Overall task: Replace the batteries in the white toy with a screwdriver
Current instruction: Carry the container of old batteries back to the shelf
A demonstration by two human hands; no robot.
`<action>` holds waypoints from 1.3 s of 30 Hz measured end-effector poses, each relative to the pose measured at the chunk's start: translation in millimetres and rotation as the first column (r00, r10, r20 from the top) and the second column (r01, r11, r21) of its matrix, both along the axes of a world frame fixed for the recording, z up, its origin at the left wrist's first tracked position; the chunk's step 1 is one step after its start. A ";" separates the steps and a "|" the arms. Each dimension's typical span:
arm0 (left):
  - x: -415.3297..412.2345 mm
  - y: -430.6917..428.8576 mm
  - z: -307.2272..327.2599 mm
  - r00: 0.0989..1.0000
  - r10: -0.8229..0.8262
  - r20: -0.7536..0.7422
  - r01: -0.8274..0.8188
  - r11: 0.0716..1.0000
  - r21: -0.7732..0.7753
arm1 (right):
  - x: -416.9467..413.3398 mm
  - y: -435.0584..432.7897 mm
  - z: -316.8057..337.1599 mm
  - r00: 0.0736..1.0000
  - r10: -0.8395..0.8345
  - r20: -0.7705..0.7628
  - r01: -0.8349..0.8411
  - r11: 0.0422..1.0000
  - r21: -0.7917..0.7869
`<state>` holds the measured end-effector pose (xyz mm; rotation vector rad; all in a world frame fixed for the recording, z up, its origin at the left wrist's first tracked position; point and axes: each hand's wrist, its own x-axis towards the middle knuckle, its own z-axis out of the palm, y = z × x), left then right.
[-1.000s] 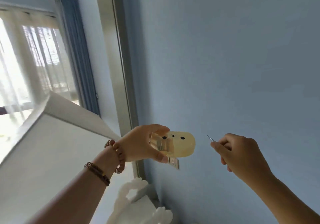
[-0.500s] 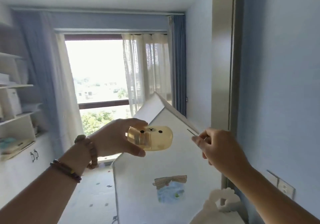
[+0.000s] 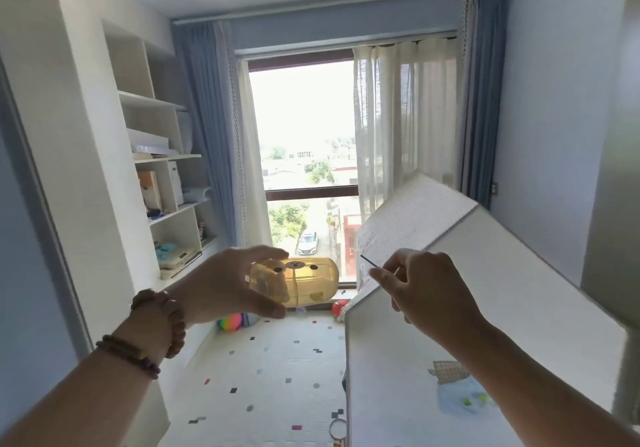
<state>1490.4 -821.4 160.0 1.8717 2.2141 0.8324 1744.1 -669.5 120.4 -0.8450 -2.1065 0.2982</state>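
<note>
One bear-faced toy (image 3: 300, 282), translucent yellow against the window light, lying sideways, near end gripped between left hand (image 3: 221, 287) thumb and fingers | one thin screwdriver (image 3: 370, 261), tip just right of toy, not touching, pinched in right hand (image 3: 426, 294) | two beaded bracelets (image 3: 145, 335) below the left grip

No legible text, brand, number or sign anywhere. Only a printed bear face, two dot eyes and a small snout, on the toy (image 3: 294, 282) at centre frame. Boxes on the shelf (image 3: 166, 159) at left too blurred for reading any label.
</note>
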 end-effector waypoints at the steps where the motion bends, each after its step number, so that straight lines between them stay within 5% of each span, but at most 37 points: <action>1: -12.8 3.7 -3.2 1.000 0.004 0.011 -0.004 1.000 0.002 | -14.6 5.5 -2.5 1.000 0.005 0.013 -0.005 1.000 -0.004; 21: -304.5 173.7 -27.1 0.985 0.127 0.113 -0.126 0.992 -0.018 | -338.1 237.2 -29.4 0.991 0.128 0.040 -0.128 0.992 -0.004; 39: -642.8 381.3 -51.1 0.973 0.015 0.231 -0.012 1.000 -0.015 | -662.5 424.7 -61.9 0.996 0.077 0.047 -0.068 0.985 -0.156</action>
